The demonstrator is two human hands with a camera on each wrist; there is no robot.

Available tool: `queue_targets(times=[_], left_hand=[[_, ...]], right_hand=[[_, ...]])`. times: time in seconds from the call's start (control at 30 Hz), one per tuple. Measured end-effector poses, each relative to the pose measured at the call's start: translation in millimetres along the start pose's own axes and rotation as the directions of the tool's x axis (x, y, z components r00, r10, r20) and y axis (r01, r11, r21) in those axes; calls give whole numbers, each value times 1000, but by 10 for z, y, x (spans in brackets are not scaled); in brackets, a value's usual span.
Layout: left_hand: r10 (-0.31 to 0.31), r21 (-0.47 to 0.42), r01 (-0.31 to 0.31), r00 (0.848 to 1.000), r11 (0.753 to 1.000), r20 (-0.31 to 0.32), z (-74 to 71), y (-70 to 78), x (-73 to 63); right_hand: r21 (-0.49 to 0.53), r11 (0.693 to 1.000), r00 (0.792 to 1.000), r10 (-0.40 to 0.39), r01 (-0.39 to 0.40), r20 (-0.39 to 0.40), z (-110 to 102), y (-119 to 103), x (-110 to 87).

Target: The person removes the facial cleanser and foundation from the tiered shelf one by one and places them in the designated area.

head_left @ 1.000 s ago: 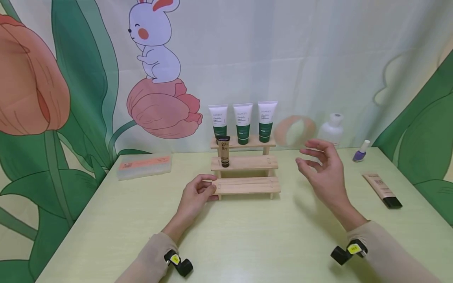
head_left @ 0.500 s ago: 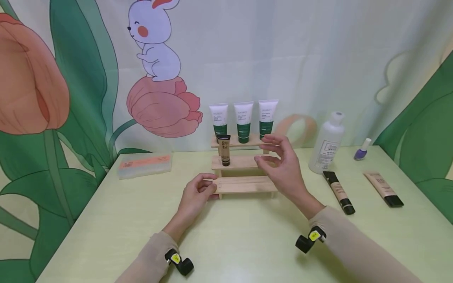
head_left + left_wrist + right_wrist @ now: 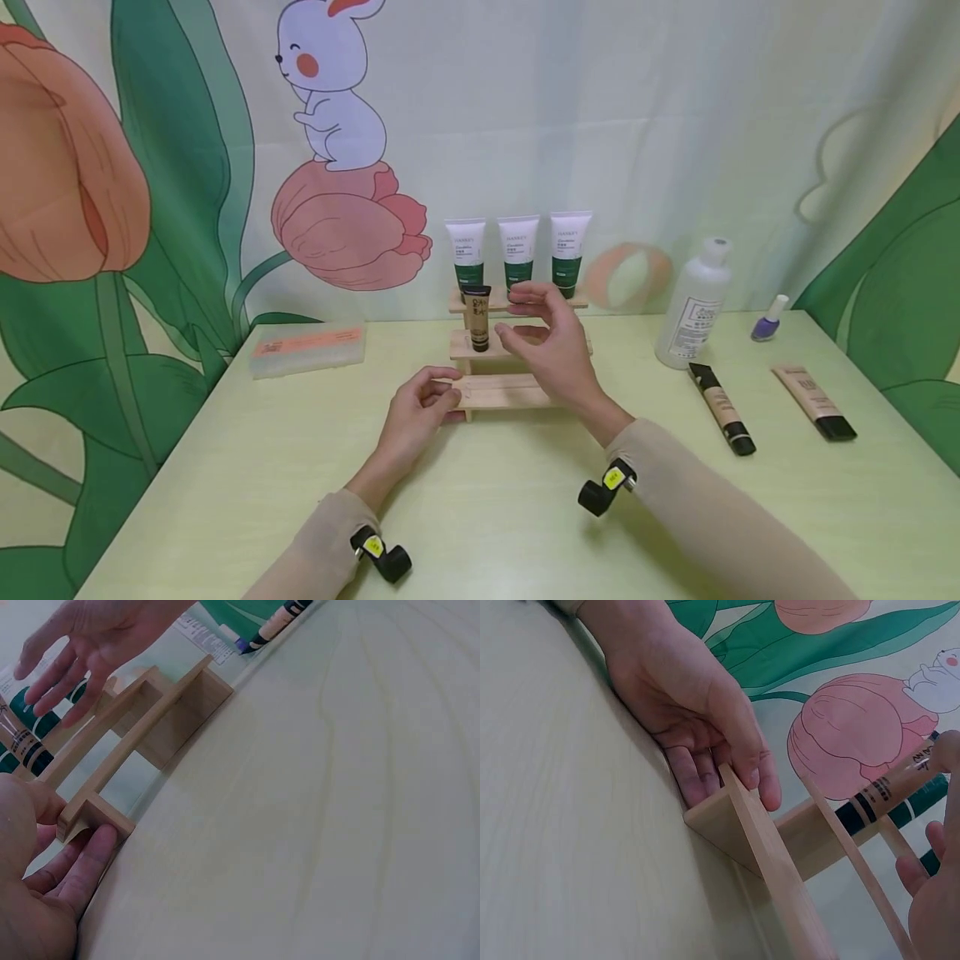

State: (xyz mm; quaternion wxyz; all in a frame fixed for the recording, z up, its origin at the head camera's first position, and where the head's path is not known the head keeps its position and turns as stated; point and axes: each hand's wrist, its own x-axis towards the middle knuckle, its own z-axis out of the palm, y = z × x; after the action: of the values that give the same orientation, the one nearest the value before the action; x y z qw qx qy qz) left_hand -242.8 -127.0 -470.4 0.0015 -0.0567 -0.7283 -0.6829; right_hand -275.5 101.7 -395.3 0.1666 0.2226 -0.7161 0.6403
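Note:
A three-tier wooden display rack (image 3: 495, 398) stands on the table. My left hand (image 3: 408, 417) grips the left end of its lowest tier, thumb on top and fingers beneath, as the left wrist view shows. A small tan squeeze tube (image 3: 477, 321) with a black cap stands upright at the left of the middle tier. Just right of this tube is my right hand (image 3: 555, 350), thumb and fingers spread apart with nothing between them. Along the top tier stand three white-and-green tubes (image 3: 572, 250), the middle one partly behind my right fingers.
On the right are a white bottle (image 3: 692, 312), a purple nail polish bottle (image 3: 768, 321), a black-and-beige tube (image 3: 722, 408) and a beige tube (image 3: 813, 402) lying flat. A translucent flat case (image 3: 307, 352) lies at left. A printed curtain (image 3: 637, 125) hangs behind.
My right hand has moved left, from beside the white bottle to the middle tier near the tan tube. The left hand stays on the rack.

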Motion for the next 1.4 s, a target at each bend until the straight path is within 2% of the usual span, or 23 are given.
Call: queue_targets(times=[0.4,0.7,1.07,1.4], left_hand=[[6,-3,-6,1000,1000,8,-11,-9,6],[8,-3,-8,1000,1000,8,-19,-15,11],[6,2,-6,1000,1000,3,-8,-2,13],[6,9,-6,1000,1000,1,-3,-8,7]], right_hand=[[27,999,1000,18,-18,4,282,72,129],[-40,994,995,103,-103,11,414,88,150],[-101,991,996,90,-91,-14,409,95,135],[-56,996,995,70,-74,-69,248,30,97]])
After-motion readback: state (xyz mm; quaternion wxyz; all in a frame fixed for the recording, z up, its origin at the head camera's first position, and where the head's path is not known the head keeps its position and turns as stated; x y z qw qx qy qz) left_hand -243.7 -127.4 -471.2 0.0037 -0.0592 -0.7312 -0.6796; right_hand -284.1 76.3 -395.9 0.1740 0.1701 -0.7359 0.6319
